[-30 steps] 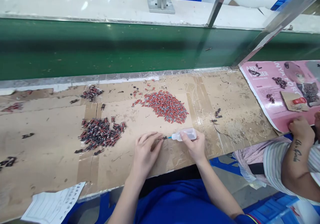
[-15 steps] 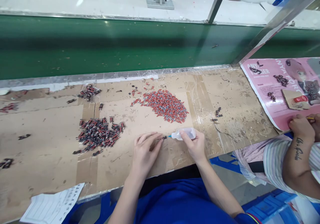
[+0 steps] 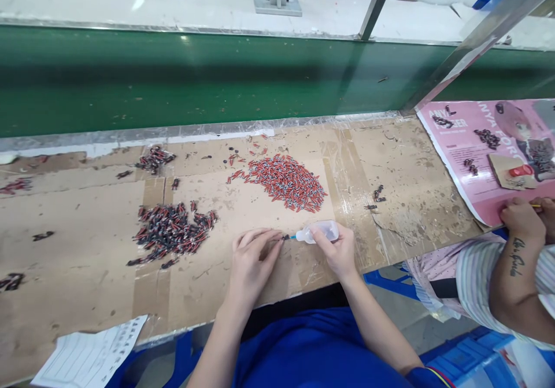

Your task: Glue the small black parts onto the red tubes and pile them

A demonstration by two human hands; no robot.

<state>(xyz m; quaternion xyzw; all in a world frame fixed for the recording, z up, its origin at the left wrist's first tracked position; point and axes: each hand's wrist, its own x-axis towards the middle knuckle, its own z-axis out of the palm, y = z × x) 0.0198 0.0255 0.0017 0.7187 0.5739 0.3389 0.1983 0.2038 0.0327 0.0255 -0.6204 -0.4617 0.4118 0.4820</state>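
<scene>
My right hand (image 3: 338, 252) grips a small clear squeeze bottle (image 3: 318, 231) with a blue nozzle, lying sideways and pointing left. The nozzle tip touches a tiny dark part (image 3: 285, 237) pinched in the fingertips of my left hand (image 3: 252, 259), which rests on the cardboard-covered bench (image 3: 87, 272). A pile of red parts (image 3: 286, 182) lies just beyond my hands. A darker pile of red-and-black parts (image 3: 173, 232) lies to the left of my left hand.
A green conveyor belt (image 3: 173, 81) runs behind the bench. Small clusters of parts (image 3: 154, 159) lie scattered to the left. A printed sheet (image 3: 87, 356) hangs at the near edge. At right, another person's tattooed arm (image 3: 515, 255) rests by a pink poster (image 3: 477, 145).
Almost nothing moved: both hands stay together with the nozzle at the small part. The view shifted slightly, and the neighbour's hand moved a little.
</scene>
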